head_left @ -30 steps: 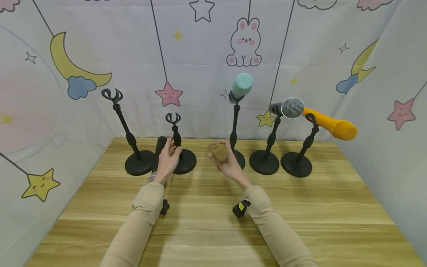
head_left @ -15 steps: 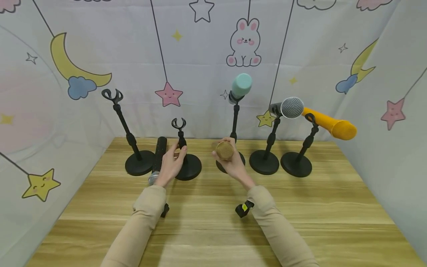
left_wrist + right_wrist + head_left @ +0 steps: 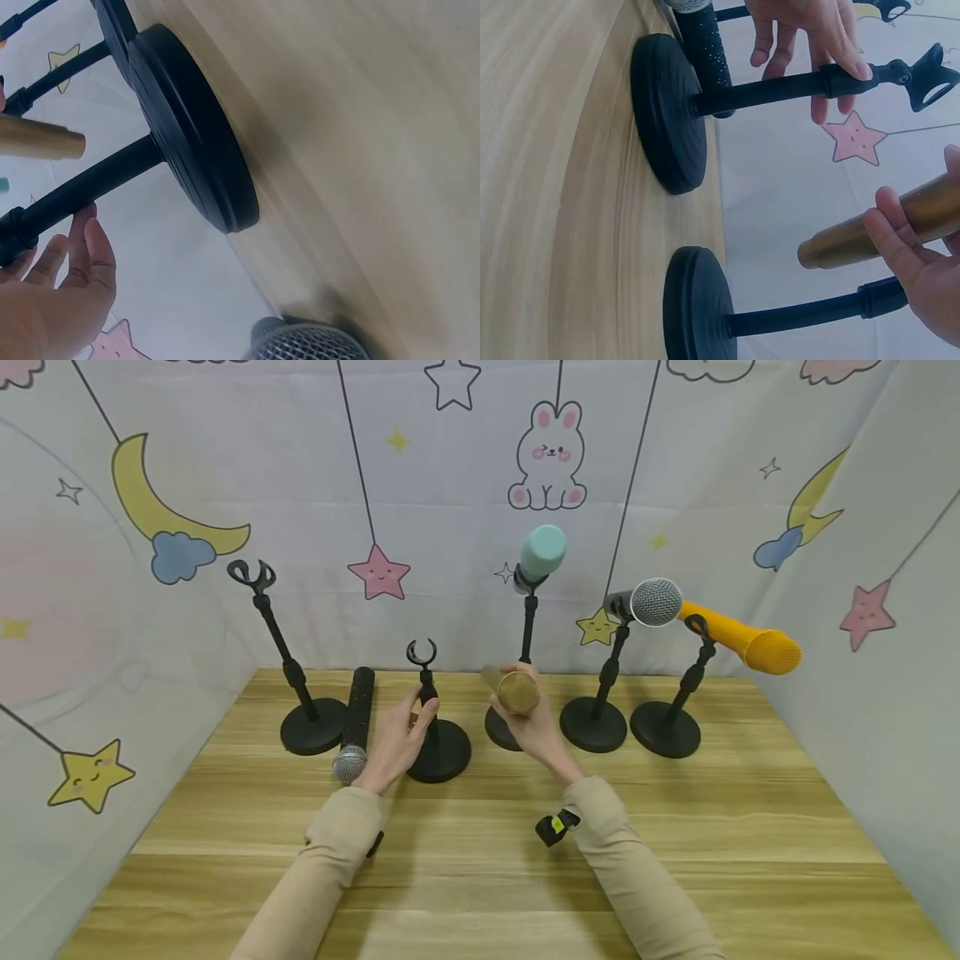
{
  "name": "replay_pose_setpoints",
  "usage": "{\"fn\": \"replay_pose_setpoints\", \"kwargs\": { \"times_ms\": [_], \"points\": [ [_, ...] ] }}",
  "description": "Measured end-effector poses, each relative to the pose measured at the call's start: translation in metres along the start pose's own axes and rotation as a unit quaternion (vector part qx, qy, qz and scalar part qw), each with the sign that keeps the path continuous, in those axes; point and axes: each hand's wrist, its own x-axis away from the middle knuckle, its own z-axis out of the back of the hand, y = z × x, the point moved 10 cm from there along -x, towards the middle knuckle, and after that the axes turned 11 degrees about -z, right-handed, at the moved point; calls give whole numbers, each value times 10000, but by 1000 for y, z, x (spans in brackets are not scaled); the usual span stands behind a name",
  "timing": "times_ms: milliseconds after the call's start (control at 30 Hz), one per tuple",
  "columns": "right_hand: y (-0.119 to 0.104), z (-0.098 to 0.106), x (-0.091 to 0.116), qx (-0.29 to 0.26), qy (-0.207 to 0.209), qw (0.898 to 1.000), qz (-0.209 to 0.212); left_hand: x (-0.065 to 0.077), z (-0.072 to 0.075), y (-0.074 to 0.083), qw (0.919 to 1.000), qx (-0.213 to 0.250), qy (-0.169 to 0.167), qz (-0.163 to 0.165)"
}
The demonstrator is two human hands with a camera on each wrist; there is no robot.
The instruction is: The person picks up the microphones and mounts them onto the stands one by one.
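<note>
Head view: a person's left hand pinches the short microphone stand, thumb and fingers on either side of its upright pole, just below the C-shaped clip. The right hand is wrapped around a gold microphone, grille toward the near side, held above the table to the right of that stand. Three other stands carry microphones in their clips: the middle stand a mint-topped microphone, the next one right a silver-grilled microphone, the rightmost stand an orange microphone. A black microphone lies just left of the left hand, near the leftmost stand. The table is wood-grained; behind hangs a white backdrop printed with a rabbit, moons and stars.
</note>
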Motion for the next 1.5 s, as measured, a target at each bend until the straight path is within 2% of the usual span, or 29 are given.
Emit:
{"fn": "replay_pose_setpoints", "kwargs": {
  "times_ms": [200, 500, 633, 867, 1000, 1133, 1333, 1500],
  "points": [
    [-14, 7, 3, 246, 290, 9975, 603, 2, -8, 13, 9998, -79, -24, -179],
    [-49, 17, 13, 214, 622, 9968, 461, 7, -26, 32, 9989, 55, -145, -450],
    [-51, 22, 14, 153, 840, 9945, 601, 9, -34, 41, 9982, 251, -175, -518],
    [-46, 35, 14, 248, 1308, 9847, 1129, 12, -49, 56, 9970, 275, -314, -650],
    [-55, 41, 15, 155, 1519, 9765, 1521, 14, -61, 68, 9945, 501, -423, -821],
    [-64, 45, 16, 17, 1694, 9716, 1651, 14, -70, 79, 9900, 901, -479, -973],
    [-83, 36, 15, -83, 1498, 9720, 1807, 12, -75, 88, 9843, 1310, -302, -1144],
    [-91, 21, 14, -18, 1090, 9720, 2082, 12, -78, 92, 9828, 1269, -167, -1328]
  ]
}}
